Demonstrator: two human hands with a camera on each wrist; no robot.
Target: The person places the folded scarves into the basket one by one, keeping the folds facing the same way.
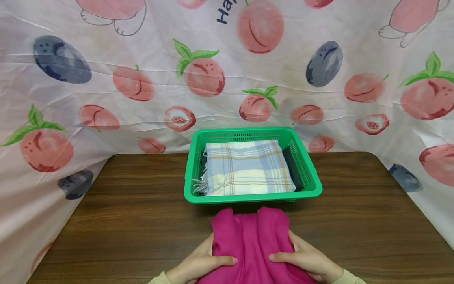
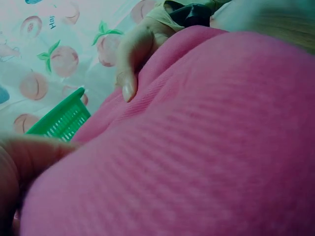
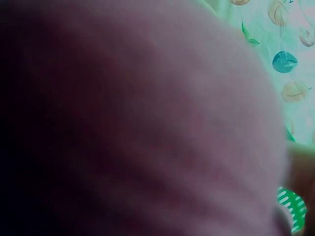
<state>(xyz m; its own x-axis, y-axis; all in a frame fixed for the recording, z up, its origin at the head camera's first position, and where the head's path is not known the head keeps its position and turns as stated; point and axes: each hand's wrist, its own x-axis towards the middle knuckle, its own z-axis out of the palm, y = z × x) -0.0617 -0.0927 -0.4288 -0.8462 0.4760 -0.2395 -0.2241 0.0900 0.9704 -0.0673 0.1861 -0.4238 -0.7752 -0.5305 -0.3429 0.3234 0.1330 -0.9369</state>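
A bright magenta cloth point(image 1: 250, 244), soft and bunched into lengthwise folds, is held up at the front of the table. My left hand point(image 1: 203, 260) grips its left side, thumb on top and fingers underneath. On its right side my right hand point(image 1: 306, 258) holds it the same way. In the left wrist view the cloth point(image 2: 197, 132) fills most of the picture, with the right hand point(image 2: 135, 56) beyond it. Blurred cloth point(image 3: 172, 113) covers most of the right wrist view. Whether it is a scarf or a garment cannot be told.
Just beyond the cloth stands a green plastic basket point(image 1: 315, 189). Inside lies a folded plaid cloth point(image 1: 248, 167) with fringe at its left, over something dark point(image 1: 294, 169). The brown wooden table point(image 1: 134, 213) extends to both sides. A fruit-printed curtain point(image 1: 227, 106) hangs behind.
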